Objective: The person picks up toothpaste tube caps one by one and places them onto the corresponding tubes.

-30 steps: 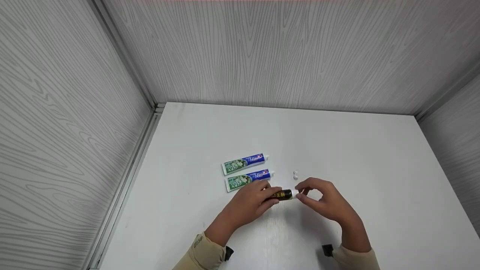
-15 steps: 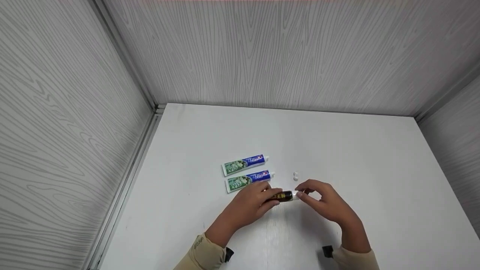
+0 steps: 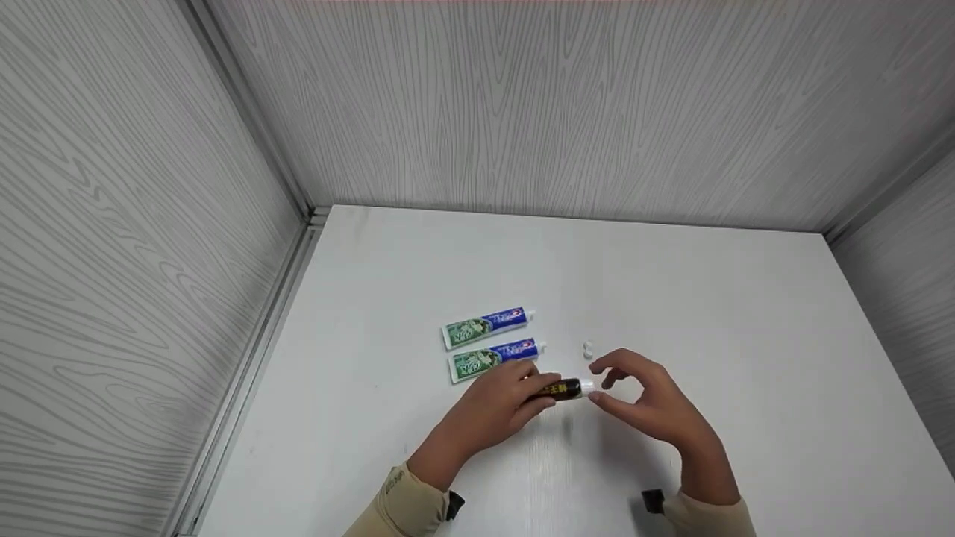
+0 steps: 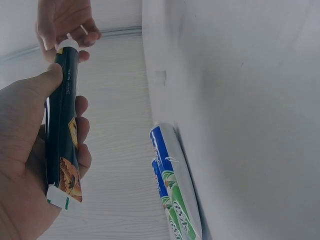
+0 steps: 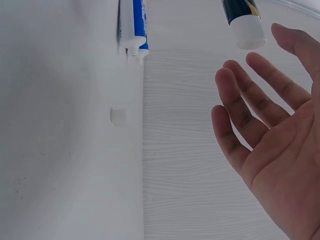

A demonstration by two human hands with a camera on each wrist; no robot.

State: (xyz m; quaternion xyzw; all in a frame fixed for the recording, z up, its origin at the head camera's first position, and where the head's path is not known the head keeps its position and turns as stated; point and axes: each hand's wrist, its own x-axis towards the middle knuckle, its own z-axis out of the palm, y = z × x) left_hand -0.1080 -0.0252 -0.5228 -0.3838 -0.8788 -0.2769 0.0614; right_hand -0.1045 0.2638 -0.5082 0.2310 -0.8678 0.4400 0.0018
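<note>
My left hand [image 3: 496,403] grips a dark toothpaste tube [image 4: 64,115] round its body, its white-capped end [image 5: 247,32] pointing right. Just beyond that white cap, my right hand [image 3: 649,395] is held with thumb and fingers spread and loosely bent. In the right wrist view a gap shows between the fingertips and the cap. Two blue and green toothpaste tubes lie side by side past the left hand: the farther tube [image 3: 486,327] and the nearer tube [image 3: 477,362]. Their narrow white nozzles [image 5: 135,49] point right. The left hand hides the dark tube's tail in the head view.
Small white pieces [image 3: 588,350], apparently caps, lie on the white table [image 3: 671,283] just beyond the right hand. Wood-grain panels stand behind [image 3: 522,112] and on both sides of the table.
My right fingers, which were pinching the white cap, have come off it and spread apart. My left hand and the dark tube stay nearly in place.
</note>
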